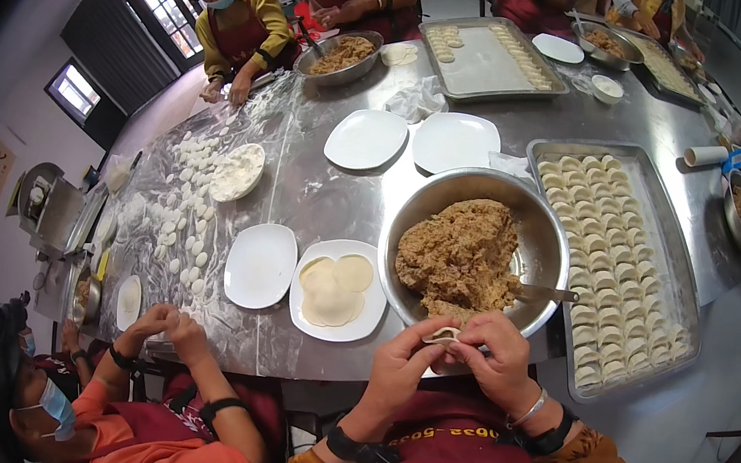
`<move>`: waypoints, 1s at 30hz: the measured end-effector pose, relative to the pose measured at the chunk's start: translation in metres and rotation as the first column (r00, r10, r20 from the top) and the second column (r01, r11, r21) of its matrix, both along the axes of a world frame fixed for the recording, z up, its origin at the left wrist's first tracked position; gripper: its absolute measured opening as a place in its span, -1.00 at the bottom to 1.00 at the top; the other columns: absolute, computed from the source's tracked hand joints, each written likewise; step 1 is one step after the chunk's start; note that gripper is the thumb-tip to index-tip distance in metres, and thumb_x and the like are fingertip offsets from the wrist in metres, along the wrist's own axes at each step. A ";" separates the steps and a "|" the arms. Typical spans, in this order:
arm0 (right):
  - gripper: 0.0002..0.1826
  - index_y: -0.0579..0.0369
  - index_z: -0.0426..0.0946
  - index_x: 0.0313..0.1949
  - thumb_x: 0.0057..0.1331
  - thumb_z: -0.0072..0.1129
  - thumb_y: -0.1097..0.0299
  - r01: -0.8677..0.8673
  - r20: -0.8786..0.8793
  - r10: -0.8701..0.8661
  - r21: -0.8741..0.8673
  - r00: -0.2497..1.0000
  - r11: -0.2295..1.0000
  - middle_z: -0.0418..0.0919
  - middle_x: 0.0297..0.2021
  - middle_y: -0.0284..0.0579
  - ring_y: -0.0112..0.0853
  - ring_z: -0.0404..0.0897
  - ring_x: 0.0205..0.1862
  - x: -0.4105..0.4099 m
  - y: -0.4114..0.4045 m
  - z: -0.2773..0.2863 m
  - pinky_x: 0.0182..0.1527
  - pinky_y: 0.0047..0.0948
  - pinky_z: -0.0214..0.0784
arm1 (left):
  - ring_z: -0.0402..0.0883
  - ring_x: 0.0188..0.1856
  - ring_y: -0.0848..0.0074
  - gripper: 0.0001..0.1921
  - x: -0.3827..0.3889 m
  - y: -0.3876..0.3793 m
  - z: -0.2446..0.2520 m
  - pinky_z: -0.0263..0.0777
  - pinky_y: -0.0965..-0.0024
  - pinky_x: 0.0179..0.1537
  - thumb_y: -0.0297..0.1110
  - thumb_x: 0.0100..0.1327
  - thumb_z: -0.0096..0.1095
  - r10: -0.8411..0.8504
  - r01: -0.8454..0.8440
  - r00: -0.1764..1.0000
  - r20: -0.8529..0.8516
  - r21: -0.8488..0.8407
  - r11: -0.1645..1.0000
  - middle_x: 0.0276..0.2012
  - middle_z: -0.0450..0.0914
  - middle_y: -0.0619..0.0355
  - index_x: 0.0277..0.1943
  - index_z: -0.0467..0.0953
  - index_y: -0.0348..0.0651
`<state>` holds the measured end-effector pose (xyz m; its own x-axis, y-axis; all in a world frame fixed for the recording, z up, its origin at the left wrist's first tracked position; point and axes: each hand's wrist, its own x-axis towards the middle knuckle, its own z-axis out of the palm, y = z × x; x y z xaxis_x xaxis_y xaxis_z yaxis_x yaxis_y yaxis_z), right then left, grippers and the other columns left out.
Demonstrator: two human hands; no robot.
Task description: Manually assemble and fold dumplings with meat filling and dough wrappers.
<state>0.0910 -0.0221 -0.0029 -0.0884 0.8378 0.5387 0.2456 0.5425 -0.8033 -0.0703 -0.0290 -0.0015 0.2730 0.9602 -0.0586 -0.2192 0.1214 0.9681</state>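
Observation:
Between my left hand [399, 358] and my right hand [494, 352] is a partly folded dumpling [443, 335], its edges pinched by the fingers of both hands. Directly beyond them stands a large metal bowl [407, 222] with a mound of minced filling [460, 251]. A flat spatula [543, 293] leans in the filling, its handle over the bowl's right rim. To the right of the bowl, a metal tray [680, 275] carries rows of folded dumplings [605, 257]. Round dough wrappers [332, 290] lie stacked on a white plate [308, 323] left of my hands.
Bare white plates [259, 264] sit on the steel table [318, 203]. Small dough pieces [190, 227] and a bowl of flour [237, 172] are at the left. A co-worker [174, 417] sits close on my left; others work across the table near another dumpling tray [487, 56].

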 end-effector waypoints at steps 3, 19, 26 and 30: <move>-0.82 0.15 0.50 -0.37 0.02 0.29 0.58 -0.017 0.048 0.012 0.112 0.999 0.994 0.46 -0.38 -0.12 -0.39 0.51 -0.45 0.001 0.003 -0.006 -0.45 -0.52 0.35 | 0.50 -0.25 0.71 -0.64 -0.001 -0.002 -0.006 0.37 0.67 -0.25 -0.58 0.25 0.06 -0.038 0.046 0.988 -0.151 0.048 0.998 -0.10 0.55 0.20 0.12 0.39 -0.29; -0.88 0.18 0.50 -0.37 0.08 0.23 0.59 -0.066 -0.201 0.040 -0.125 0.979 0.990 0.45 -0.36 -0.18 -0.51 0.48 -0.41 -0.010 0.006 0.007 -0.41 -0.59 0.37 | 0.45 0.01 0.55 -0.59 0.008 -0.001 -0.003 0.36 0.49 0.02 -0.57 0.30 -0.03 0.104 -0.104 0.991 0.089 -0.006 0.995 0.04 0.45 0.06 0.22 0.25 -0.32; -0.82 0.17 0.48 -0.34 0.05 0.27 0.58 -0.058 -0.099 0.047 -0.121 0.994 0.991 0.45 -0.34 -0.15 -0.42 0.49 -0.38 -0.018 0.007 0.000 -0.39 -0.52 0.37 | 0.49 -0.13 0.65 -0.61 0.000 -0.001 -0.014 0.41 0.62 -0.13 -0.55 0.34 -0.08 0.125 -0.126 0.992 0.016 0.040 0.991 -0.02 0.49 0.13 0.22 0.27 -0.31; -0.81 0.16 0.47 -0.35 0.03 0.26 0.59 -0.031 0.013 0.031 -0.013 0.999 0.999 0.45 -0.35 -0.12 -0.38 0.49 -0.38 -0.018 0.011 0.001 -0.41 -0.49 0.35 | 0.49 -0.12 0.66 -0.63 -0.005 -0.002 -0.016 0.40 0.63 -0.14 -0.55 0.31 -0.01 0.075 -0.072 0.996 -0.045 0.055 0.996 -0.06 0.52 0.15 0.17 0.33 -0.30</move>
